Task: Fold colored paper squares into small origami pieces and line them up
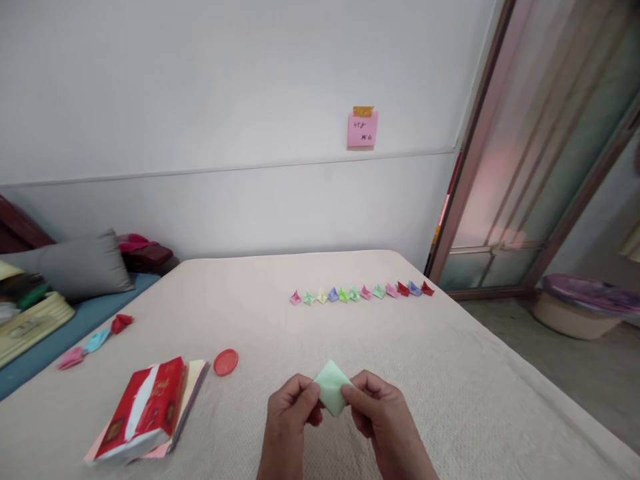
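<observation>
Paper square (331, 388) between 2 hands (336, 407)

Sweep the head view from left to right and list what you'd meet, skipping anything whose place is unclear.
Pink paper, red packet, red disc, left hand, green paper, right hand, tub.

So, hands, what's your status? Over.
Left hand, right hand: both pinching pale green paper. Red packet off left, not in the way.
</observation>
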Demonstrator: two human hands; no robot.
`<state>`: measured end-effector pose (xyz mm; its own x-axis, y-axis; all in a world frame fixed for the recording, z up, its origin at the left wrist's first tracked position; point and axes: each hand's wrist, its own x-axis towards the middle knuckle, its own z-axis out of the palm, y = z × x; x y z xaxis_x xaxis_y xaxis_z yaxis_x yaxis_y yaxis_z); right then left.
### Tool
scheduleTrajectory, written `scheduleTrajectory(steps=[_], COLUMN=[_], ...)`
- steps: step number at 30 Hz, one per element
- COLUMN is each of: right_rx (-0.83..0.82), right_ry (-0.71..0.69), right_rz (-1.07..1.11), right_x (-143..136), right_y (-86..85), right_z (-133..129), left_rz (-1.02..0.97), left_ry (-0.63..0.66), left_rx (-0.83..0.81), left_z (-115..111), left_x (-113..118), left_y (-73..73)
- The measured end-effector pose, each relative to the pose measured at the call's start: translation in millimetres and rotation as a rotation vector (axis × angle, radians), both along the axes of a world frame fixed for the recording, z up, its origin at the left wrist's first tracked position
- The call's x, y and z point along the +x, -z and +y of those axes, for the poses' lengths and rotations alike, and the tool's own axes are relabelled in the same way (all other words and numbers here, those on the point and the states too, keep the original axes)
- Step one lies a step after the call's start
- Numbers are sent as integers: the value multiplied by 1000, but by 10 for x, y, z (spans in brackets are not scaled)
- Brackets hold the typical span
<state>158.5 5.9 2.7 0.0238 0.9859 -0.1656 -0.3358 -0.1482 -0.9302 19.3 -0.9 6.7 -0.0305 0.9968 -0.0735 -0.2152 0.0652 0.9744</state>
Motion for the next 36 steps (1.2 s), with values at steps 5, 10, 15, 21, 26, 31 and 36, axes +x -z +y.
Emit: scheduleTrajectory(steps=[5, 10, 15, 21, 26, 31, 36], right_rx=[17, 117, 159, 233, 229, 239, 200], right_ry=[85, 91, 58, -142, -264, -165, -215], right_rz=[-56, -154, -95, -77, -62, -132, -289], right_x=[-74, -98, -3, 67, 83, 154, 109], right_y=[82, 53, -57, -90, -26, -17, -102], right_z=[-3, -47, -52, -8, 31, 79, 5], left_rz=[-119, -250, -502, -659, -562, -79, 103], left_ry=[-70, -109, -43, 271, 333, 50, 148], left_rx=[54, 30, -65, -348, -391, -104, -20], left_z=[46, 16, -7, -31, -27, 65, 97], left_x=[143, 203, 32, 10, 19, -92, -72], left_y=[133, 110, -52, -54, -22, 29, 61])
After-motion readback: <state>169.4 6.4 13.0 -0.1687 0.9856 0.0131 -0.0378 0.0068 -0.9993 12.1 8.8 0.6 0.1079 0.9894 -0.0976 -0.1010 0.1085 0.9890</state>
